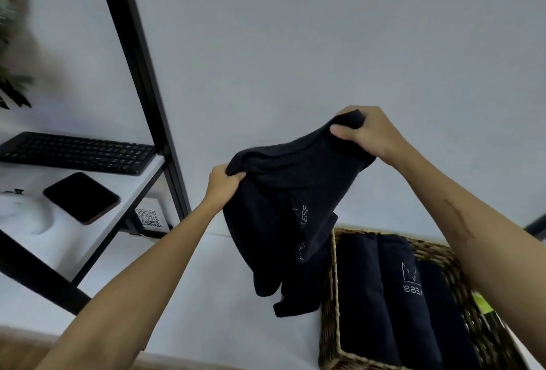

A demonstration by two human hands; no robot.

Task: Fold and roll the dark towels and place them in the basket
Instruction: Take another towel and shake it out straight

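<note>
A woven basket (pixel 331 295) is sitting at the lower right on a white worktop (pixel 206 295), and three rolled dark towels (pixel 399 295) are lying in it side by side, touching one another, their long axes running from the near rim to the far rim. The middle roll is showing a pale embroidered logo. Something yellow-green (pixel 481 303) is peeking out just beyond the basket's right wall; what it is cannot be told.

Behind the worktop a plain pale wall is rising. To the left a black-framed shelf (pixel 141 80) is carrying a black keyboard (pixel 76 152) and a dark flat pad (pixel 81 198), with a QR-code card (pixel 149 217) standing below the shelf board and blurred green leaves at the far left edge.

A loose dark towel (pixel 283 207) is hanging in the air above the worktop, just left of the basket. The left hand (pixel 223 185) is clenching one upper corner in its fingers, and the right hand (pixel 366 133) is pinching the other, higher corner. The held top edge is slanting up to the right, and the cloth is drooping downward in bunched folds.
</note>
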